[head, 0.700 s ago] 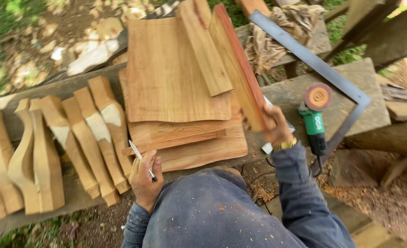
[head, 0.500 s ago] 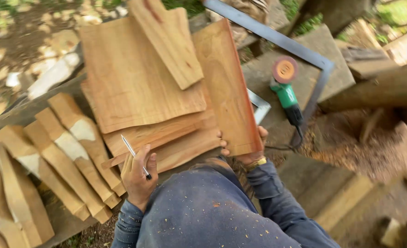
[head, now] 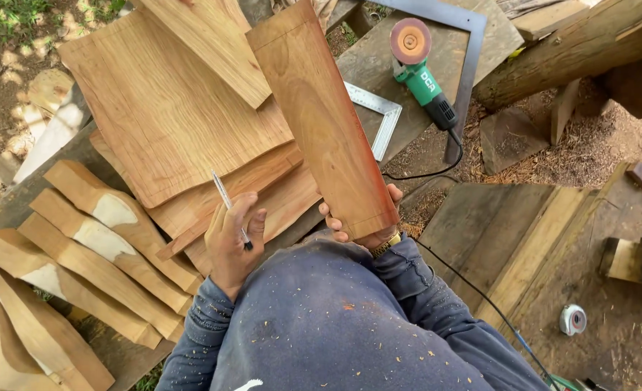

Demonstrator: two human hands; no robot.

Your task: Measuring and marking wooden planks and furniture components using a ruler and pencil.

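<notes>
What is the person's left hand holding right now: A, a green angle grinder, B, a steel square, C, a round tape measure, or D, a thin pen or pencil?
D: the left hand grips a thin white pen or pencil over the stacked boards, while the green angle grinder lies untouched on the bench further off.

A reddish-brown wooden board [head: 324, 123], long and flat with a smooth face and straight-cut ends, is held by its near end, broad face up, and runs away over the stack of wider planks [head: 169, 108]. A slim pen [head: 231, 206] with a pale barrel and dark tip is held point down, slanting just above the stack's near edge.
</notes>
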